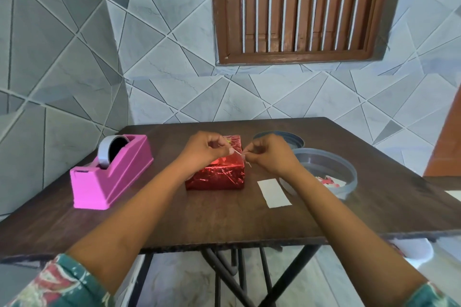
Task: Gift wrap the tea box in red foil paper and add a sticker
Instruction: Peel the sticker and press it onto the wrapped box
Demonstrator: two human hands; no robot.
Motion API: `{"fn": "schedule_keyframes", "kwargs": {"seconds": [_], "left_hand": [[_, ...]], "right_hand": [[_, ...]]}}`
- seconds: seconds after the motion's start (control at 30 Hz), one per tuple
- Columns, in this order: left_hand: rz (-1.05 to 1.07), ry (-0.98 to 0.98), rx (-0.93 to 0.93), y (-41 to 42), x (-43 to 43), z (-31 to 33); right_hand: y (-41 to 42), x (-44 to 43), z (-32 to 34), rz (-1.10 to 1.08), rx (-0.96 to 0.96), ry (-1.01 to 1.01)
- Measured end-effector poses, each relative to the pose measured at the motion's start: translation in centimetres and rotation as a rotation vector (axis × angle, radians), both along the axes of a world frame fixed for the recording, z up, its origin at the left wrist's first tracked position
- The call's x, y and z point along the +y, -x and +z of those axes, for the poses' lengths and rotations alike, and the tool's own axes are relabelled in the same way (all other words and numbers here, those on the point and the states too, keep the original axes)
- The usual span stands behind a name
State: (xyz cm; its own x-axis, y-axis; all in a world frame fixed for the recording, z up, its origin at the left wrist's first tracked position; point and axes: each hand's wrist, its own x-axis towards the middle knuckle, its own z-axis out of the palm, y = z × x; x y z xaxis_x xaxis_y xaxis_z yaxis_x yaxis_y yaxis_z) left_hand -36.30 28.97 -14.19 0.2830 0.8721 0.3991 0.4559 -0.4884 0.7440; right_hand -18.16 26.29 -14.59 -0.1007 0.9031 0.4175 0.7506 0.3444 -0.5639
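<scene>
The tea box (219, 174), wrapped in crinkled red foil, lies in the middle of the dark wooden table (224, 219). Both hands hover just above its far half. My left hand (203, 148) and my right hand (269, 154) each pinch one end of a small thin sticker (239, 153) held between them over the box. A bit of yellow shows on the box top behind my left fingers. A white backing slip (274, 193) lies on the table to the right of the box.
A pink tape dispenser (109, 177) with a roll stands at the left. A clear plastic tub (331, 172) with small red and white pieces sits at the right, its lid (279, 138) behind it. A tiled wall and a wooden shutter rise behind the table.
</scene>
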Motion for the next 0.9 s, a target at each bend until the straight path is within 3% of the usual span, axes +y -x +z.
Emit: {"fn": "schedule_keyframes", "kwargs": {"seconds": [0.13, 0.23, 0.37, 0.5, 0.67, 0.9], "left_hand": [[-0.030, 0.027, 0.052, -0.9, -0.7, -0.6], [-0.003, 0.047, 0.019, -0.9, -0.7, -0.9], [-0.015, 0.052, 0.001, -1.2, -1.3, -1.1], [-0.012, 0.057, 0.001, -0.8, -1.5, -1.2], [0.006, 0.060, 0.003, 0.5, -1.2, -1.2], [0.070, 0.042, -0.065, 1.1, -1.3, -0.5]], "right_hand": [[-2.1, -2.2, -0.7, -0.120, -0.147, 0.008], [-3.5, -3.8, -1.5, -0.196, -0.464, -0.059], [-3.8, -5.3, -2.9, -0.122, -0.921, -0.149], [-3.8, -6.1, -3.6, -0.027, -1.182, -0.157], [-4.8, -6.1, -3.4, 0.063, -1.173, -0.124], [-6.6, -5.9, -3.5, 0.103, -0.825, -0.057]]}}
